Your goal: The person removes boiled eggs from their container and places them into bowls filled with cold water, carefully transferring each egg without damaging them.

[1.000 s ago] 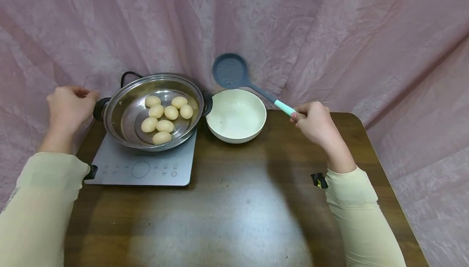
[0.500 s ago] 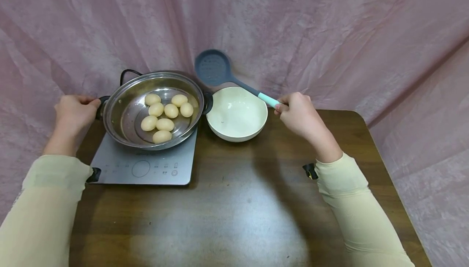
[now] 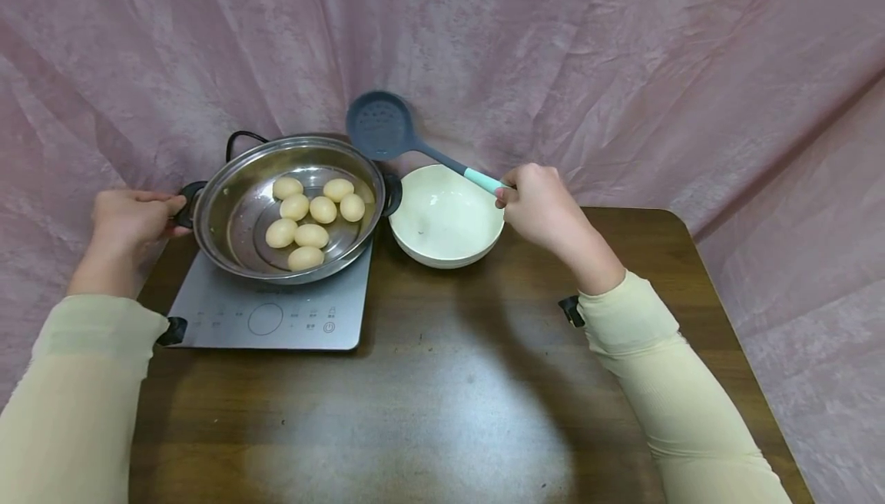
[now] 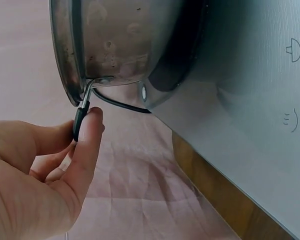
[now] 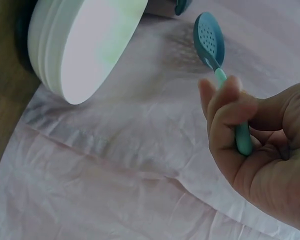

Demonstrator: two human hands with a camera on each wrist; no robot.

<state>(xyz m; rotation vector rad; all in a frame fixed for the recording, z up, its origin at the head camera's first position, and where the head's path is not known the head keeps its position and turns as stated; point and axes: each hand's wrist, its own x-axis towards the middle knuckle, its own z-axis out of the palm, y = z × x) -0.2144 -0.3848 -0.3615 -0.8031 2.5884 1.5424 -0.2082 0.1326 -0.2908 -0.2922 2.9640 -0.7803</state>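
My left hand (image 3: 131, 220) pinches the black side handle (image 4: 80, 122) of a steel pot (image 3: 235, 235) between thumb and fingers. Several pale eggs (image 3: 323, 210) lie in shallow water inside the pot. With curled fingers my right hand (image 3: 542, 204) grips the mint-green handle (image 3: 482, 180) of a grey slotted skimmer (image 3: 379, 124). The skimmer's head is raised behind the pot's right rim, and its shaft passes over the back of a cream bowl (image 3: 445, 216). In the right wrist view, holes show across the skimmer's head (image 5: 208, 37).
The pot stands on a flat silver induction cooker (image 3: 290, 327), with a black cord (image 3: 243, 135) behind it. The cream bowl is close by the pot's right handle (image 3: 392, 195) on the brown wooden table (image 3: 387, 412). A pink curtain (image 3: 553, 51) hangs behind the table.
My right hand has carried the skimmer leftward, from behind the bowl toward the pot. My left hand has come onto the pot's left handle and taken hold of it.
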